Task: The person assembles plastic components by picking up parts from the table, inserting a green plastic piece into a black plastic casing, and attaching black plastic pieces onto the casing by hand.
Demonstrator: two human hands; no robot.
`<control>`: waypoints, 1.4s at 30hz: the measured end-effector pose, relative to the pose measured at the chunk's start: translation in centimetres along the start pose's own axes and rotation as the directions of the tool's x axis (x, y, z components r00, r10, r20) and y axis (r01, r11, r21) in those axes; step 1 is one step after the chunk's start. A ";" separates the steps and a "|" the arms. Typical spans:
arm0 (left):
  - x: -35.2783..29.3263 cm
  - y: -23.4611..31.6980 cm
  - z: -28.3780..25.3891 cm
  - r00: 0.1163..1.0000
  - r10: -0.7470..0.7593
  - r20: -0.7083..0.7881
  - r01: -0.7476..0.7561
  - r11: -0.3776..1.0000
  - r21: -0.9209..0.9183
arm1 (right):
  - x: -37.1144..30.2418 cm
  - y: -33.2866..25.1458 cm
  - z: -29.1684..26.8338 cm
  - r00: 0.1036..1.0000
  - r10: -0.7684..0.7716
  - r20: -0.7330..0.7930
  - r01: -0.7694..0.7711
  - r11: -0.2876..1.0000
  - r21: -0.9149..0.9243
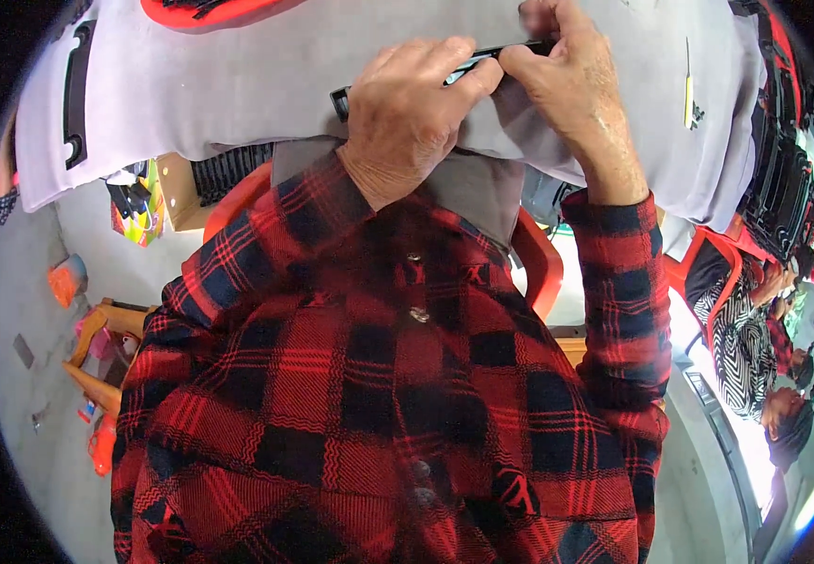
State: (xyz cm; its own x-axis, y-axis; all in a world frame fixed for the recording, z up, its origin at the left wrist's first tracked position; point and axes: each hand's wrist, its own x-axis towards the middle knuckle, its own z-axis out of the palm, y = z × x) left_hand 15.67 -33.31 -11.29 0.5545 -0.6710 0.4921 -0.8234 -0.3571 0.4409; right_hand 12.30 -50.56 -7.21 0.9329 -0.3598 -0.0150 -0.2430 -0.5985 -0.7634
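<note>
A long, narrow black plastic strip (340,103) lies under both of my hands at the far side of the grey cloth. My left hand (412,108) is wrapped over its middle, so one squared end pokes out beside the wrist. At the other end my right hand (571,80) is closed, with thumb and fingers pinched at the strip. Its raised fingertips are partly blurred, and whether they hold something small as well cannot be made out. A similar black strip (76,94) with hooked ends rests at the left on the cloth.
A red tray (214,13) with black pieces stands at the far edge. On the right of the grey cloth (257,85) lie a thin yellow-handled tool (688,101) and tiny black bits (697,116). Black parts (783,188) are heaped at far right, near other seated people.
</note>
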 end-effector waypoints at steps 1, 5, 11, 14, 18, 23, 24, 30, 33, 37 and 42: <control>0.0 0.0 0.1 1.000 -0.003 0.002 0.003 1.000 0.009 | 0.0 0.2 0.2 1.000 -0.013 -0.022 0.013 1.000 -0.026; 0.1 -0.1 0.5 0.999 0.019 -0.038 -0.017 0.998 0.055 | 0.1 0.4 0.3 0.994 -0.085 -0.073 0.078 0.993 -0.093; -0.1 -0.2 1.4 0.986 0.068 -0.152 -0.054 0.994 0.096 | 0.4 1.7 0.2 0.999 0.026 0.037 -0.021 0.991 -0.131; -0.2 -0.2 1.5 0.988 0.063 -0.140 -0.053 0.996 0.078 | 0.7 3.1 0.3 0.998 -0.052 0.022 0.054 0.994 -0.095; 0.0 -0.1 1.4 0.973 0.092 -0.210 -0.073 0.993 0.095 | 0.8 3.0 0.3 1.000 -0.003 0.024 0.007 0.987 -0.161; 0.2 -0.3 1.1 0.987 0.068 -0.146 -0.055 0.994 0.090 | 1.4 2.1 -0.5 0.998 -0.015 0.067 0.019 0.998 -0.064; 0.2 -0.3 0.9 0.985 0.037 -0.169 -0.033 0.999 0.029 | 1.3 1.8 -0.6 0.994 0.034 0.100 -0.024 0.995 -0.097; 0.3 -1.5 -2.2 0.810 0.344 -0.475 -0.463 0.873 -0.157 | 0.0 3.0 -0.6 0.996 -0.053 -0.067 0.069 0.959 0.274; 0.1 1.0 -7.2 0.982 -0.188 0.026 0.189 0.955 -0.227 | -0.9 3.3 -2.0 0.949 -0.232 -0.214 0.231 0.972 -0.032; -1.7 -1.7 -6.2 0.990 -0.129 -0.052 0.126 0.990 -0.071 | -4.3 1.1 -1.3 0.946 -0.124 -0.299 0.129 0.992 -0.004; -2.9 -2.8 -5.0 0.990 -0.140 0.008 0.141 0.988 -0.057 | -5.5 1.2 1.1 0.991 0.017 -0.131 0.003 0.989 0.149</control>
State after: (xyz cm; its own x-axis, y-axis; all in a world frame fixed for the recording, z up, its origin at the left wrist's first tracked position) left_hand 17.00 -27.10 -10.19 0.6636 -0.6197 0.4190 -0.7292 -0.4106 0.5475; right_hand 7.16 -48.51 -8.74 0.8859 -0.4602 0.0572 -0.1976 -0.4861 -0.8513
